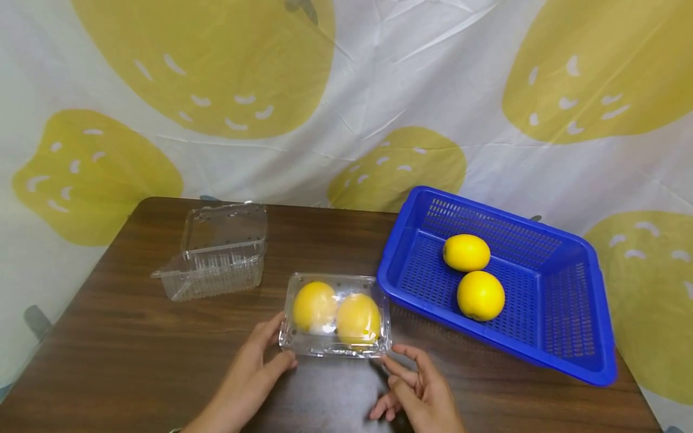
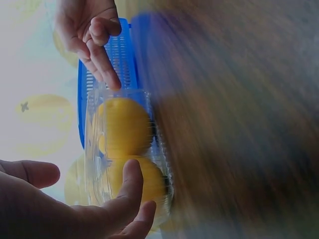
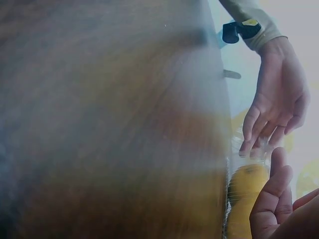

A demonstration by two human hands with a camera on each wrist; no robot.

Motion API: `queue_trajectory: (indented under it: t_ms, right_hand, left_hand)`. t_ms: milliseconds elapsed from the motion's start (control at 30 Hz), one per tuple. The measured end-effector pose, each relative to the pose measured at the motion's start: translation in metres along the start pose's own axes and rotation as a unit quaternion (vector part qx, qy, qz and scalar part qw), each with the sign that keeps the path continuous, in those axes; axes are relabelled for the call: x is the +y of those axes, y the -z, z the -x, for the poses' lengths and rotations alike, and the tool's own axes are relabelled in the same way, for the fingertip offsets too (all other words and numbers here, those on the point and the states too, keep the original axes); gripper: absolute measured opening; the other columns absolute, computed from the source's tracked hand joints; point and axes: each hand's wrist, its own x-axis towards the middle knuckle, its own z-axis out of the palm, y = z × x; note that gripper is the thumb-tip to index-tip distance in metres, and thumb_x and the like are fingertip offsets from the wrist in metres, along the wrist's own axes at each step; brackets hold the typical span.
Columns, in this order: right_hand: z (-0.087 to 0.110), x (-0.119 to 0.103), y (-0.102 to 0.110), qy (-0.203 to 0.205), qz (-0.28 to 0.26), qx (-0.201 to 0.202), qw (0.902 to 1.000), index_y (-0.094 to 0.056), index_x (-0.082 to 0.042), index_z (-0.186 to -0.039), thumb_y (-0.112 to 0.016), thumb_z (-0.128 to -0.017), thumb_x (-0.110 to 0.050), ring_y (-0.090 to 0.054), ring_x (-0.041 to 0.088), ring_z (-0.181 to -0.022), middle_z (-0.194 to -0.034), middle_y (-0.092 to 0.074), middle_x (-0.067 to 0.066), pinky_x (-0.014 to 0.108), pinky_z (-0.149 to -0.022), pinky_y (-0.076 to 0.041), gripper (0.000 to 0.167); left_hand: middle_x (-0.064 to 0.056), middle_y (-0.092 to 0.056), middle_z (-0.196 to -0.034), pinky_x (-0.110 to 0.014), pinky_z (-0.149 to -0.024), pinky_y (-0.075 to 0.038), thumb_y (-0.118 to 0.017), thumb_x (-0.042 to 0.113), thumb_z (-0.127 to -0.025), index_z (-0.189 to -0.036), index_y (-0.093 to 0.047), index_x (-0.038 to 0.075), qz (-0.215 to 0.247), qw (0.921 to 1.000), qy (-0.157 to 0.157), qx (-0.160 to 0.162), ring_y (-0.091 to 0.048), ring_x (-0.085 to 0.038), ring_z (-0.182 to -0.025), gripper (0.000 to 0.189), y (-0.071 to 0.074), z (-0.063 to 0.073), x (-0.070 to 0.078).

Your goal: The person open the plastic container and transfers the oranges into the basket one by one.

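Observation:
A clear plastic clamshell box [image 1: 335, 351] with its lid down sits near the middle of the table, two round yellow fruits [image 1: 314, 307] inside. At its left end is my left hand [image 1: 251, 370], fingertips right at the side and thumb by the front corner. My right hand [image 1: 425, 388] is by the front right corner, fingers loosely bent and index fingertip close to the box edge. The left wrist view shows the box [image 2: 94, 149] between both hands, the left fingers relaxed along its near end. Nothing is gripped in either hand.
A blue perforated basket [image 1: 603, 319] stands at the right, holding two more yellow fruits [image 1: 480, 296]. Back left, a second clear clamshell box [image 1: 216, 276] stands with its lid raised. Behind the dark wooden table [image 1: 135, 349] hangs a white cloth [image 1: 357, 78] printed with yellow fruit.

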Motion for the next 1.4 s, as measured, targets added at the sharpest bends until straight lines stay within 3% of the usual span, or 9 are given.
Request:
queue_trajectory:
  t_ms: [400,600,700,833,900,1033,1067,1267,1400]
  right_hand:
    - [0.007,0.001,0.004,-0.058,-0.014,-0.011,0.9981,-0.029,0.026,-0.151,-0.054,-0.106,0.005,-0.077,0.020,-0.065,-0.148,-0.051,0.047,0.028,-0.058,-0.065,0.055]
    - [0.005,0.000,0.015,0.020,0.033,-0.038,0.9985,-0.042,0.027,-0.140,-0.053,-0.108,0.010,-0.077,0.016,-0.067,-0.118,-0.073,0.039,0.029,-0.056,-0.064,0.039]
    - [0.001,-0.003,0.018,0.047,0.066,-0.017,0.9965,-0.048,0.024,-0.139,-0.056,-0.106,0.011,-0.077,0.015,-0.069,-0.108,-0.078,0.030,0.032,-0.055,-0.063,0.036]
    - [-0.003,-0.007,0.019,0.066,0.100,0.012,0.9927,-0.052,0.019,-0.140,-0.060,-0.102,0.014,-0.076,0.016,-0.070,-0.105,-0.076,0.030,0.035,-0.055,-0.064,0.040]
    - [-0.005,-0.008,0.018,0.075,0.110,0.017,0.9909,-0.053,0.017,-0.141,-0.060,-0.100,0.016,-0.076,0.016,-0.071,-0.104,-0.075,0.029,0.034,-0.056,-0.064,0.042]
    - [-0.006,-0.004,0.017,0.103,0.112,0.010,0.9883,-0.052,0.016,-0.141,-0.061,-0.097,0.019,-0.075,0.015,-0.073,-0.103,-0.073,0.027,0.034,-0.055,-0.064,0.045]
    - [-0.006,-0.003,0.017,0.109,0.111,0.005,0.9878,-0.052,0.016,-0.141,-0.062,-0.096,0.020,-0.075,0.015,-0.074,-0.103,-0.072,0.027,0.034,-0.055,-0.064,0.046]
    - [-0.007,-0.001,0.015,0.115,0.100,-0.012,0.9882,-0.050,0.018,-0.141,-0.062,-0.096,0.020,-0.074,0.012,-0.078,-0.103,-0.071,0.027,0.034,-0.057,-0.065,0.047]
    - [-0.009,-0.002,0.014,0.115,0.096,-0.021,0.9885,-0.048,0.019,-0.141,-0.063,-0.096,0.019,-0.074,0.012,-0.080,-0.103,-0.071,0.027,0.033,-0.059,-0.065,0.047]
  left_hand:
    - [-0.016,-0.062,-0.148,-0.066,-0.125,-0.038,-0.073,0.008,-0.094,-0.160,-0.049,-0.008,-0.039,0.9987,-0.034,0.000,-0.057,-0.033,-0.140,0.072,0.001,0.004,-0.004]
    - [-0.017,-0.061,-0.149,-0.067,-0.122,-0.043,-0.074,0.010,-0.094,-0.158,-0.050,-0.007,-0.035,0.9984,-0.044,-0.002,-0.057,-0.035,-0.140,0.070,-0.001,0.001,-0.019]
    - [-0.016,-0.063,-0.143,-0.049,-0.111,-0.057,-0.074,0.008,-0.095,-0.155,-0.051,-0.006,-0.048,0.9968,-0.064,0.004,-0.062,-0.029,-0.131,0.065,-0.003,-0.003,-0.036]
    - [-0.011,-0.062,-0.137,-0.029,-0.094,-0.058,-0.076,0.008,-0.095,-0.151,-0.053,0.001,-0.035,0.9982,-0.048,-0.011,-0.062,-0.023,-0.125,0.060,-0.002,-0.007,-0.043]
    - [-0.013,-0.062,-0.137,-0.031,-0.093,-0.059,-0.075,0.006,-0.094,-0.149,-0.053,0.000,-0.014,0.9994,-0.027,-0.019,-0.061,-0.028,-0.126,0.059,-0.001,-0.006,-0.032]
    - [-0.012,-0.063,-0.138,-0.030,-0.091,-0.061,-0.078,0.007,-0.095,-0.149,-0.054,-0.001,-0.020,0.9988,-0.044,-0.013,-0.061,-0.026,-0.126,0.060,-0.001,-0.012,-0.041]
    - [-0.017,-0.062,-0.138,-0.031,-0.092,-0.062,-0.077,0.006,-0.094,-0.149,-0.053,-0.005,-0.019,0.9988,-0.045,-0.009,-0.061,-0.030,-0.126,0.061,-0.002,-0.011,-0.034]
    - [-0.023,-0.061,-0.142,-0.036,-0.094,-0.065,-0.078,0.013,-0.097,-0.154,-0.049,-0.005,-0.034,0.9961,-0.081,-0.009,-0.061,-0.036,-0.129,0.066,-0.002,-0.020,-0.053]
    - [-0.024,-0.060,-0.147,-0.046,-0.101,-0.064,-0.078,0.015,-0.098,-0.157,-0.048,-0.005,-0.031,0.9979,-0.054,-0.012,-0.058,-0.043,-0.136,0.069,0.000,-0.016,-0.038]
